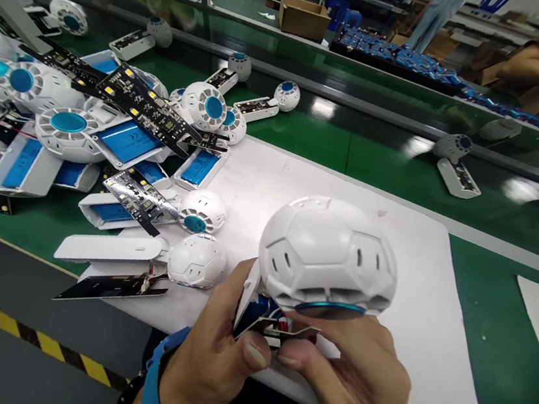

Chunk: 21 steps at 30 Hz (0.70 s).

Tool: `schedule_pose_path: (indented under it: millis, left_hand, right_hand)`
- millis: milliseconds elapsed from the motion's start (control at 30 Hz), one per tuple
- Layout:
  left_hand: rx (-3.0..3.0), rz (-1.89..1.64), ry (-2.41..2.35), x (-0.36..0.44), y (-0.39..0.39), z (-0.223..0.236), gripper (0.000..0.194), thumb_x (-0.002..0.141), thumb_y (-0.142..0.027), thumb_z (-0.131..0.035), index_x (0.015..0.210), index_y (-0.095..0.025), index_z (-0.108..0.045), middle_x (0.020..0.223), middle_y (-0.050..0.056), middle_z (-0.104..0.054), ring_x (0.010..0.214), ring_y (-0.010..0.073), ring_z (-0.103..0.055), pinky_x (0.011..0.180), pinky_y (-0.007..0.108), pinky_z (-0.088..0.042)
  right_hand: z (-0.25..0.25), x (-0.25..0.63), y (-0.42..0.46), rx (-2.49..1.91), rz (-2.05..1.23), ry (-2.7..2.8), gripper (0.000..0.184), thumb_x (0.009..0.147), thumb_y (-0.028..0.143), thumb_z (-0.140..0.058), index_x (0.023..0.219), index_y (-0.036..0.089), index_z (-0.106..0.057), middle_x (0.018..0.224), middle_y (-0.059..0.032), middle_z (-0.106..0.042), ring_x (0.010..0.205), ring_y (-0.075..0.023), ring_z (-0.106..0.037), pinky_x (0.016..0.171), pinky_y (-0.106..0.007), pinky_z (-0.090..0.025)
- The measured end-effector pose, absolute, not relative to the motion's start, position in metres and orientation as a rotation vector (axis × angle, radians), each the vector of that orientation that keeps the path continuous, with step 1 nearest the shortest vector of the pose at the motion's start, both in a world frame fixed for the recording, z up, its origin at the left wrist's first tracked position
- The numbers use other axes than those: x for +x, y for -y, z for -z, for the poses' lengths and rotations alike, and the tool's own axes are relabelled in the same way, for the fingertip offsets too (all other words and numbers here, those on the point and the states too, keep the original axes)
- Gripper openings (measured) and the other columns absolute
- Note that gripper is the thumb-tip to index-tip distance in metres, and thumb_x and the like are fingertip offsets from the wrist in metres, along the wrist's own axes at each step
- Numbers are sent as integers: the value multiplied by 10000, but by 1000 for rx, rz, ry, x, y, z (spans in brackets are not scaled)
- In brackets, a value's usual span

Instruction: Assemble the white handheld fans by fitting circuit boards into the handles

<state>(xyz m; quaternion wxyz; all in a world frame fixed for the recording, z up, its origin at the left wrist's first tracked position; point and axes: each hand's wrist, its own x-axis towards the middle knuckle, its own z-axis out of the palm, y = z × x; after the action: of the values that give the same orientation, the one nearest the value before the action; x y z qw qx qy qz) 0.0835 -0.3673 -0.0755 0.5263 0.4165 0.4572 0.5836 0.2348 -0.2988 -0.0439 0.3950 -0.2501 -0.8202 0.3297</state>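
A white fan-like unit (329, 255) with a panelled, domed head is held in front of me, above a white sheet (403, 349). My left hand (215, 346) is closed around its handle casing, which has a blue battery (252, 311) inside. Below the head, my right hand (358, 363) is closed, with thumb and fingers pinching the edge of a thin circuit board (305, 331). A red-and-white connector (282, 324) shows between the two hands. My fingers partly hide the casing and the board.
Similar units are piled at the left, with loose circuit boards (143, 108) and blue batteries (127, 142) showing. Several more lie on the green conveyor (336, 141) beyond the sheet, one at the right (457, 176). A cardboard box (303, 17) and other people are farther back.
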Motion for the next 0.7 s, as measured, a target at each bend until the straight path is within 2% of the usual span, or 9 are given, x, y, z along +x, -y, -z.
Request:
schedule_pose_path:
  millis: [100, 267, 400, 500, 567, 633, 700]
  left_hand:
    - [951, -1452, -1076, 87, 365, 74, 620, 910, -723, -513, 1351, -296, -597, 1312, 98, -670, 1175, 339, -634, 951, 424, -552]
    - [1001, -1437, -1065, 85, 365, 75, 580, 929, -699, -507, 1329, -290, -606, 1310, 87, -679, 1179, 322, -640, 960, 400, -541]
    - [1071, -1394, -1088, 83, 368, 80, 635, 943, -676, -513, 1416, -254, -544, 1330, 104, -674, 1207, 322, -635, 988, 389, -535]
    - [1078, -1396, -1128, 83, 368, 81, 643, 951, -676, -496, 1436, -256, -535, 1322, 102, -684, 1204, 317, -641, 991, 381, -532]
    - [1054, -1412, -1164, 84, 367, 81, 642, 951, -688, -477, 1424, -261, -556, 1303, 98, -699, 1183, 318, -652, 972, 383, -538]
    - [1043, -1423, -1193, 85, 365, 80, 634, 959, -682, -459, 1418, -258, -573, 1311, 97, -697, 1191, 324, -650, 974, 390, -539]
    - [1063, -1425, -1215, 86, 364, 82, 613, 975, -655, -454, 1427, -257, -571, 1346, 94, -680, 1234, 321, -628, 1007, 388, -525]
  right_hand:
    - [43, 232, 299, -641, -881, 2108, 118, 1004, 308, -644, 998, 263, -753, 830, -4, -789, 654, -182, -736, 563, -246, -565]
    - [39, 234, 297, -660, -1003, 2200, 265, 1030, 337, -577, 859, 246, -758, 752, -5, -768, 557, -168, -690, 527, -251, -530]
    - [34, 238, 296, -728, -1097, 2262, 251, 1027, 326, -564, 906, 269, -777, 933, -18, -790, 708, -193, -737, 563, -249, -544]
    - [38, 235, 299, -727, -1140, 2183, 166, 1001, 248, -601, 968, 295, -756, 898, 15, -777, 690, -161, -717, 593, -228, -544]
    - [44, 230, 302, -825, -1119, 1944, 147, 927, 210, -712, 1029, 317, -714, 888, 48, -754, 716, -139, -700, 656, -207, -553]
    - [51, 223, 306, -933, -1180, 1706, 318, 853, 204, -796, 1121, 329, -678, 986, 52, -743, 847, -142, -704, 763, -205, -567]
    - [54, 217, 307, -954, -1355, 1610, 294, 872, 213, -766, 1138, 309, -686, 1051, 35, -741, 935, -149, -700, 840, -217, -568]
